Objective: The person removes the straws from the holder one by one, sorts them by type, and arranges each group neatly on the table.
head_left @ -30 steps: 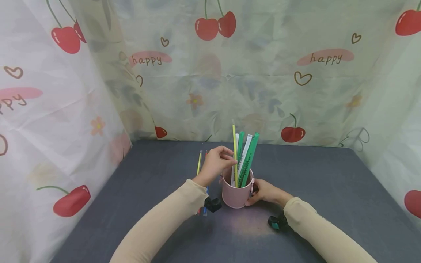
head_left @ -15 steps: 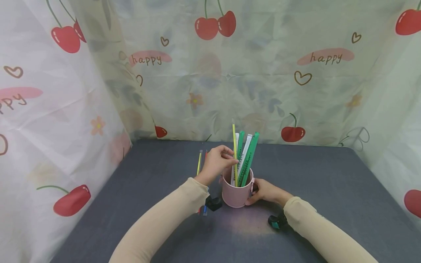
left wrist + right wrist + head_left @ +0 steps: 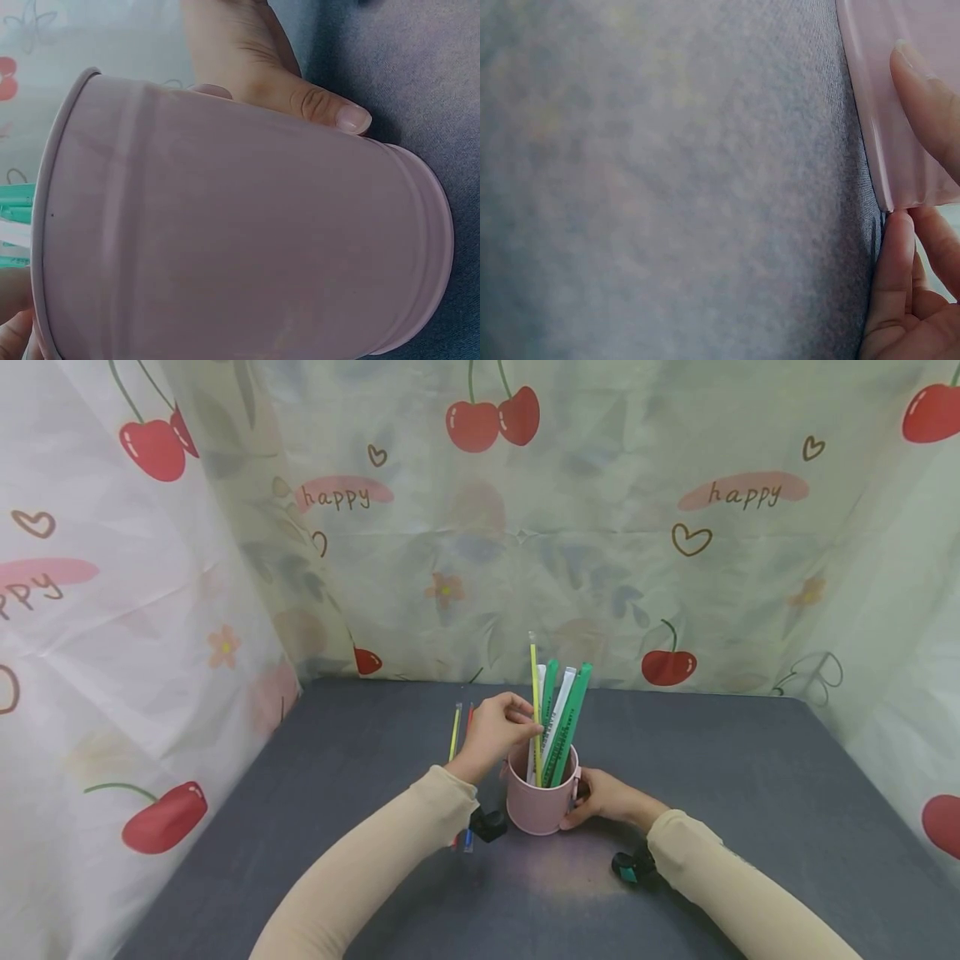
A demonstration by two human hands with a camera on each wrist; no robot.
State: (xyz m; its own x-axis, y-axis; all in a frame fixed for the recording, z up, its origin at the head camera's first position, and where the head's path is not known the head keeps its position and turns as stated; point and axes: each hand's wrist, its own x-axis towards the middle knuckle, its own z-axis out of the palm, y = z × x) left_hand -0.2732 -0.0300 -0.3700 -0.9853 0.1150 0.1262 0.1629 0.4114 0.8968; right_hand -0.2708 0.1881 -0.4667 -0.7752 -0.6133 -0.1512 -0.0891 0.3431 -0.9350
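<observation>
In the head view my left hand pinches a thin yellow straw in a clear wrapper, which stands upright with its lower end inside a pink bucket-shaped cup. Flat green wrapped sticks and white wrapped sticks lean to the right in the same cup. My right hand holds the cup low on its right side. Its thumb lies along the wall of the pink cup in the left wrist view. From the right wrist, fingers show at the cup's base edge.
On the dark table, left of the cup, lie another yellow straw, a red straw and a blue straw, partly hidden under the left forearm. A cherry-printed curtain stands along the back and sides.
</observation>
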